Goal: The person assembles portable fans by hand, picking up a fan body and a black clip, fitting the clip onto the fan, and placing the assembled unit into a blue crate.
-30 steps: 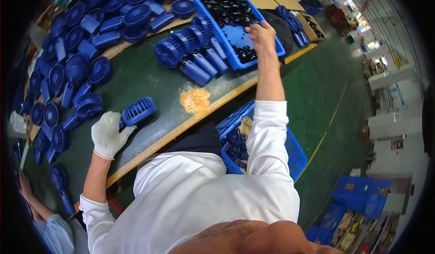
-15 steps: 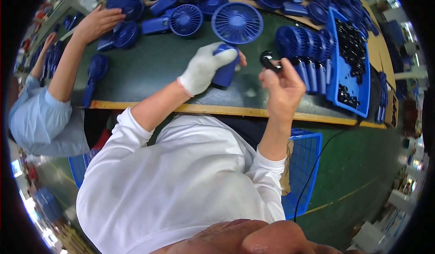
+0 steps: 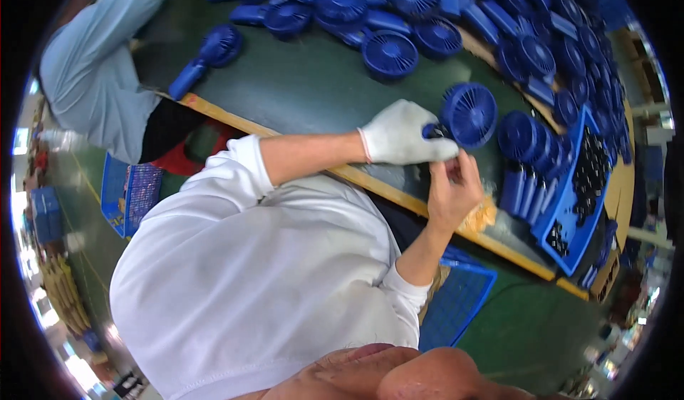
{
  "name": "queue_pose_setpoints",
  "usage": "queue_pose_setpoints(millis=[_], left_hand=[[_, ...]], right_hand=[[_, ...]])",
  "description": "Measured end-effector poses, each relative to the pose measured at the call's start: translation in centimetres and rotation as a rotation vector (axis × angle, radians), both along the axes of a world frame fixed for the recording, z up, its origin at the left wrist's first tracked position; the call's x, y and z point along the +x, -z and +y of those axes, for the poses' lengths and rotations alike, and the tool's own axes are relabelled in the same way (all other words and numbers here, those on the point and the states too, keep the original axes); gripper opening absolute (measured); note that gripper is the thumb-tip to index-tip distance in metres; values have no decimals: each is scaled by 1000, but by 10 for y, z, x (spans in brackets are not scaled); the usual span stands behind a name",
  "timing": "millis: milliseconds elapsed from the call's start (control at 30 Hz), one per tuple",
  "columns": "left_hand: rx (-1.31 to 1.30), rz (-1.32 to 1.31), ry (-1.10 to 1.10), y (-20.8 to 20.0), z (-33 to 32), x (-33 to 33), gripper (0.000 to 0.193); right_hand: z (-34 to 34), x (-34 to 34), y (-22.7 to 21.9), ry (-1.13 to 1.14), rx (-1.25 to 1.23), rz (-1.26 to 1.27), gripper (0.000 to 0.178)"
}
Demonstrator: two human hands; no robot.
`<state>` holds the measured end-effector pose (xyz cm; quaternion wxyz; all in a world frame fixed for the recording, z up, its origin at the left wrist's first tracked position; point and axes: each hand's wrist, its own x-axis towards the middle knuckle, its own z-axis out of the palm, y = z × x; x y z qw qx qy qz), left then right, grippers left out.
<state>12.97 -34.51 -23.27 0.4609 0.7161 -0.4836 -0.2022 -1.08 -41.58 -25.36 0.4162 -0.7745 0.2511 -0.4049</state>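
Observation:
My left hand (image 3: pixel 402 135), in a white glove, is wrapped round a blue handheld fan. The fan's round grille (image 3: pixel 469 115) points up and to the right, beyond the glove. A small black part (image 3: pixel 439 132) shows at the fan by the gloved fingers; whether it is seated there I cannot tell. My bare right hand (image 3: pixel 456 192) is right up against the glove's thumb, its thumb and fingers pinched together. What those fingertips hold, if anything, is hidden.
Several blue fans stand in a row (image 3: pixel 524 140) beside a blue tray (image 3: pixel 547 230) of small black parts. More fans (image 3: pixel 390 54) lie across the far bench. A crumpled yellow-orange thing (image 3: pixel 481 216) lies near the bench edge. At left is another person's light blue sleeve (image 3: pixel 107 26).
My view has turned, so the bench now slants. My right hand, which held up a curved black part apart from the fan, has come against my left hand. The fan has tilted to the right.

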Motion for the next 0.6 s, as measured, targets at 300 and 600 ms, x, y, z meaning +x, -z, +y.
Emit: queue_pose_setpoints(millis=[300, 600], left_hand=[[102, 614, 202, -3, 1, -3, 45], [125, 906, 369, 7, 0, -6, 67]], right_hand=[[-5, 3, 1, -286, 512, -176, 48], [8, 16, 4, -13, 1056, -329, 44]])
